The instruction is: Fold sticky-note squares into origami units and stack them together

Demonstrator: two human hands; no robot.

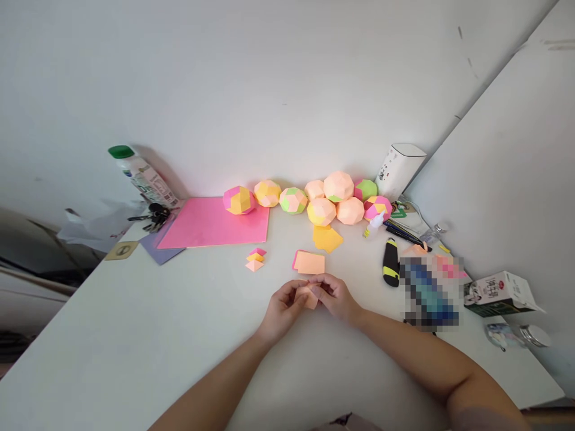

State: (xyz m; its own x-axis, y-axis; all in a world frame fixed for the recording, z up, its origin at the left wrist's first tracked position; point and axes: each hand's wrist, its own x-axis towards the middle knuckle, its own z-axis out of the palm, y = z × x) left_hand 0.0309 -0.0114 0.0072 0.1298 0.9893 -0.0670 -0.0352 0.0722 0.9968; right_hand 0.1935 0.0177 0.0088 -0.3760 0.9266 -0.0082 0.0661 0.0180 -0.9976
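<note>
Both my hands meet over the white table (135, 335) and pinch a small piece of peach paper (311, 298) between them. My left hand (283, 308) grips its left side with curled fingers. My right hand (338, 296) holds the right side. Just beyond the hands lies a small stack of peach and pink note sheets (309, 262). A few folded paper units (255, 258) in pink, yellow and peach lie to the left of that stack.
Several coloured paper balls (321, 211) line the wall, with a yellow sheet (327, 238) before them. Pink paper (211, 222), keys (153, 216) and a bottle (142, 175) sit at left. A black-and-yellow tool (390, 262), glue bottle (374, 224), pens and a carton (501, 293) crowd the right.
</note>
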